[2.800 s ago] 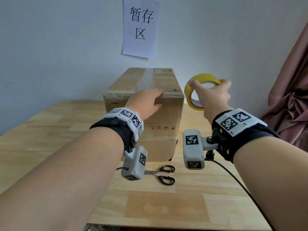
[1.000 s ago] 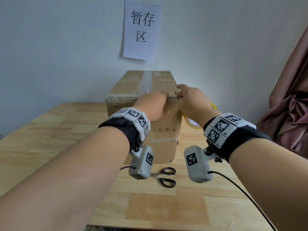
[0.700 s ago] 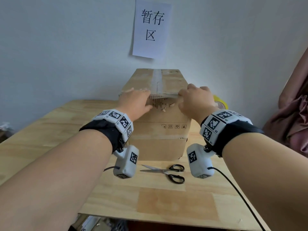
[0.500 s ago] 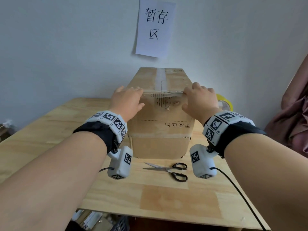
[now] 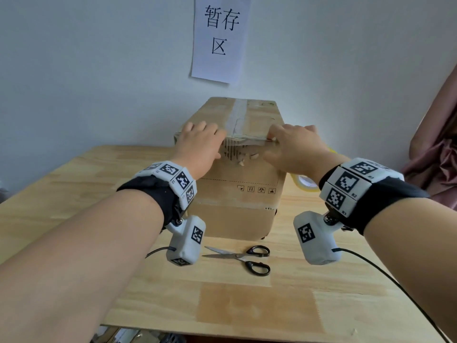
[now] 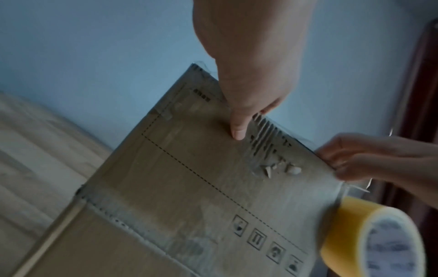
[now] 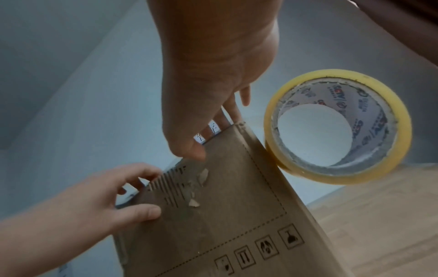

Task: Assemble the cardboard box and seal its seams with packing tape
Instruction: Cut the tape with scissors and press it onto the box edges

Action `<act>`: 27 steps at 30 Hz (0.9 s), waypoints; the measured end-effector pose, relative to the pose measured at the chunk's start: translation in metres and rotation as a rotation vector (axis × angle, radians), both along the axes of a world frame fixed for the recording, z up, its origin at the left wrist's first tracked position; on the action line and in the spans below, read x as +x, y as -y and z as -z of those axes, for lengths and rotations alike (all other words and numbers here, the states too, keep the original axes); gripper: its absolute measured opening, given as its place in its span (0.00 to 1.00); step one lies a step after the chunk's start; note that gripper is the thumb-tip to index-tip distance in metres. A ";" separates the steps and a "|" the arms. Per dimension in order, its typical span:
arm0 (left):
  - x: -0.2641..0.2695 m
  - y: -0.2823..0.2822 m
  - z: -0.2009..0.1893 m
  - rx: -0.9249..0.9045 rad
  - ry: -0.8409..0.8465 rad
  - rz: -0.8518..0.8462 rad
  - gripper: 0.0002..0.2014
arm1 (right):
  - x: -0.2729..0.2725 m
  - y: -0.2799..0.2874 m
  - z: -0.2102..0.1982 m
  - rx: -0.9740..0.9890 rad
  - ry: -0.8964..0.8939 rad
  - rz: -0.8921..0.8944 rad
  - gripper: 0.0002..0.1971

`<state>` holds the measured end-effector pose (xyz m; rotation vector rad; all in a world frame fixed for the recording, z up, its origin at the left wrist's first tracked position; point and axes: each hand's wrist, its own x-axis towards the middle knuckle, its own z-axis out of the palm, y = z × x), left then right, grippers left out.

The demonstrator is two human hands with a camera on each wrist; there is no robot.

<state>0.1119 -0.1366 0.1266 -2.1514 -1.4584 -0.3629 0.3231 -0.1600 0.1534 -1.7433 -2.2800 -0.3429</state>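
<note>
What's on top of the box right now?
On the cardboard box: a tape strip along the seam, left hand and right hand pressing its near edge. Inside is hidden.

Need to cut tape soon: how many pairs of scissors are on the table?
1: the scissors lie on the table in front of the cardboard box. Others may be hidden behind it.

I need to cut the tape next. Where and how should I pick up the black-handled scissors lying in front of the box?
Take the black-handled steel scissors by their handle loops, from the right side with the right hand. They lie flat on the wooden table, loops pointing right, blades slightly parted pointing left; fingers likely slip straight into the loops.
</note>
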 end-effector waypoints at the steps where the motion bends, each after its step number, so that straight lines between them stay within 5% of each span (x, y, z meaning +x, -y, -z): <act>1: -0.001 -0.004 0.000 -0.001 0.012 0.002 0.22 | 0.002 -0.001 -0.001 0.003 -0.016 -0.004 0.19; 6: 0.005 -0.023 0.003 0.006 0.071 -0.029 0.23 | 0.006 -0.004 -0.008 -0.080 -0.152 -0.033 0.27; 12: 0.033 -0.037 0.006 -0.009 0.209 -0.126 0.18 | 0.017 0.001 -0.021 -0.312 -0.311 -0.049 0.20; 18: 0.062 -0.010 0.015 -0.078 0.174 0.168 0.31 | 0.036 -0.003 -0.022 -0.415 -0.603 -0.118 0.18; 21: 0.077 -0.007 0.021 -0.056 0.188 0.168 0.32 | 0.036 -0.006 -0.016 -0.411 -0.663 -0.107 0.16; 23: 0.081 -0.009 0.021 -0.056 0.232 0.150 0.31 | 0.037 -0.007 -0.013 -0.418 -0.646 -0.115 0.17; 27: 0.088 -0.010 0.019 -0.026 0.228 0.130 0.30 | 0.049 -0.006 -0.007 -0.394 -0.425 -0.123 0.35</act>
